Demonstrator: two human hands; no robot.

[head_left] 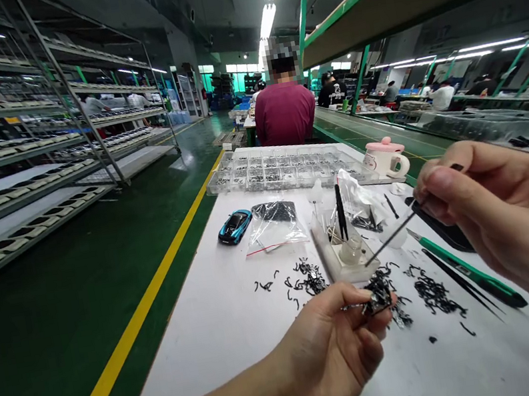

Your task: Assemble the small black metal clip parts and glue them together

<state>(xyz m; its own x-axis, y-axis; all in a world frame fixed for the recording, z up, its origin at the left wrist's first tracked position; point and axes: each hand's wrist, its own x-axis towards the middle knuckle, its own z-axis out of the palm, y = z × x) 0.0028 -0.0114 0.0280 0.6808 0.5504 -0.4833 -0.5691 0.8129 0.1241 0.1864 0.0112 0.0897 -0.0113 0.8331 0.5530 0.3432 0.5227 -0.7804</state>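
Observation:
My left hand (336,341) is closed in a pinch on a small black part (377,301), held just above the white table (230,325). My right hand (505,212) is closed on thin tweezers (393,237), whose tip points down-left toward a small clear dish on a white block (350,254). Loose black parts (433,295) lie scattered under and between both hands. A green-handled tool (470,272) and black tweezers (464,283) lie below my right hand.
A blue toy car (234,226), a plastic bag of black parts (276,223), a clear compartment tray (280,168) and a pink-lidded mug (386,159) stand farther back. A person in a maroon shirt (285,113) sits beyond. Shelving racks (10,166) line the left aisle.

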